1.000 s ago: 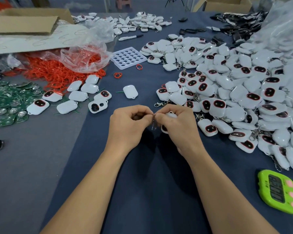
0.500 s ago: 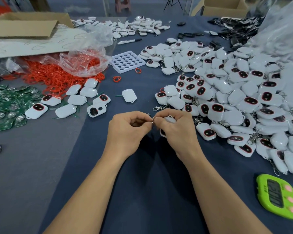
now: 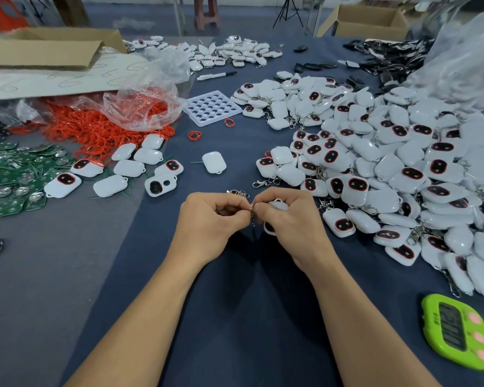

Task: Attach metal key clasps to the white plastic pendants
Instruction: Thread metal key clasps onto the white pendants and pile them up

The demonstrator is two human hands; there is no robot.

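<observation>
Worktop [image 3: 235, 317], near part: left hand [image 3: 213, 219] pinches metal clasp [image 3: 238, 193], chain showing beyond its fingers; right hand [image 3: 288, 219] grips white pendant [image 3: 277, 205] just right of it, fingertips touching. Farther: heap of pendants [image 3: 389, 163] at right; clear bag [image 3: 140, 107] spilling red rings [image 3: 95, 129]; cardboard box [image 3: 48, 48], contents hidden.

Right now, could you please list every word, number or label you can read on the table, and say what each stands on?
Nothing can be read with certainty.
Timer: digits on the dark display, too blurred to read.
Cardboard sheet: pen-drawn loops, no clear letters or numbers.
Marker: any print is too small to read.
</observation>
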